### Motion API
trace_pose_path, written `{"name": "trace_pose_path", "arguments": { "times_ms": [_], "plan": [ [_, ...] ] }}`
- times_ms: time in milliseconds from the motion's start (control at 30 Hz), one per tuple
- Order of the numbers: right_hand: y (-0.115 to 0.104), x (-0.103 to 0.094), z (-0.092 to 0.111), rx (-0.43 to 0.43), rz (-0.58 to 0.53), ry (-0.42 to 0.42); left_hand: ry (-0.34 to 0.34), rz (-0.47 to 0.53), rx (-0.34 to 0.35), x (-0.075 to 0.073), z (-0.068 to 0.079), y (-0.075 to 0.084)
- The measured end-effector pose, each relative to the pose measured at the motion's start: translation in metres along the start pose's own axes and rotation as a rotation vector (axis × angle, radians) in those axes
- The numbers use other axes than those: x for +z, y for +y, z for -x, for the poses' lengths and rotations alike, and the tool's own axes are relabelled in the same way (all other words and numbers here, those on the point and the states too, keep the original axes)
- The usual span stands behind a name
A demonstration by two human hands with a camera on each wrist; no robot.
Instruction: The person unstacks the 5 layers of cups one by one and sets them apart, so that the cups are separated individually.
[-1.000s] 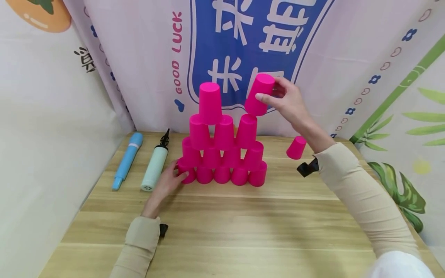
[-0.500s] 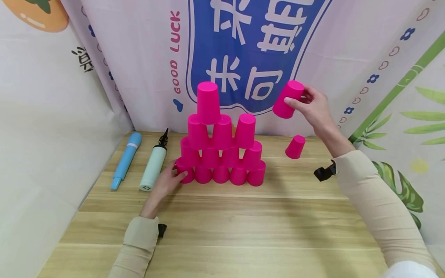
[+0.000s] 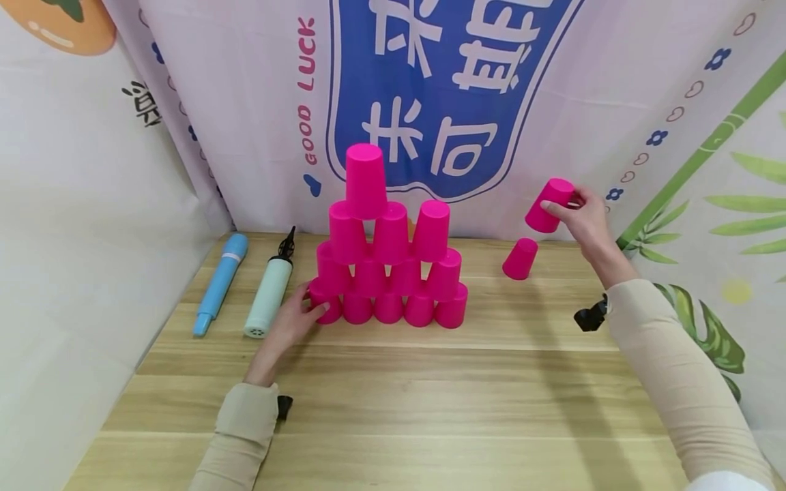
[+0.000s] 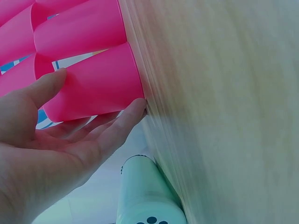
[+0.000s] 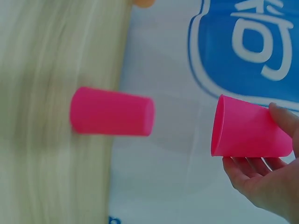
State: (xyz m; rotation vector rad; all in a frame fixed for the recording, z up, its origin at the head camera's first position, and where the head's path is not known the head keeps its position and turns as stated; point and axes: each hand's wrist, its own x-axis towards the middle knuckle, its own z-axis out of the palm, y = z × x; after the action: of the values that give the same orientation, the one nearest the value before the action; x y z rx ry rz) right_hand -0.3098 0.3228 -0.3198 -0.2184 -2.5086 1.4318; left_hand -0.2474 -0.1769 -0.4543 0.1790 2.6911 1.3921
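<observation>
Right hand (image 3: 588, 218), fingers clamped on one cup (image 3: 547, 206); lone cup (image 3: 520, 259) near the table's (image 3: 399, 402) far edge, apart from thirteen stacked cups (image 3: 391, 235); left hand (image 3: 293, 320), fingers clasping their end cup (image 4: 100, 86).

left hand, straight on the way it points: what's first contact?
The leftmost pink cup in the pyramid's bottom row. The left hand is partly around it, so contact looks immediate, though exact gaps are unclear.
</observation>
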Motion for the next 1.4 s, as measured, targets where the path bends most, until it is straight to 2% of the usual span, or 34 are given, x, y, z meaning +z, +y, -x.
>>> {"name": "trace_pose_path", "arguments": {
  "times_ms": [367, 667, 800, 1100, 1400],
  "plan": [
    [0.043, -0.006, -0.011, 0.046, 0.075, 0.07, 0.007, 0.003, 0.006, -0.001, 0.001, 0.0],
    [0.077, -0.006, -0.013, 0.119, 0.113, 0.07, 0.003, 0.005, 0.01, 0.0, 0.001, 0.0],
    [0.091, -0.002, -0.013, 0.105, 0.151, 0.083, 0.006, 0.013, 0.011, 0.0, 0.002, 0.0],
    [0.113, 0.006, -0.009, 0.117, 0.145, 0.078, 0.0, 0.008, 0.022, 0.001, 0.0, 0.0],
    [0.126, 0.013, -0.004, 0.138, 0.225, 0.043, 0.012, 0.009, 0.02, 0.0, 0.002, 0.0]
  ]
}}
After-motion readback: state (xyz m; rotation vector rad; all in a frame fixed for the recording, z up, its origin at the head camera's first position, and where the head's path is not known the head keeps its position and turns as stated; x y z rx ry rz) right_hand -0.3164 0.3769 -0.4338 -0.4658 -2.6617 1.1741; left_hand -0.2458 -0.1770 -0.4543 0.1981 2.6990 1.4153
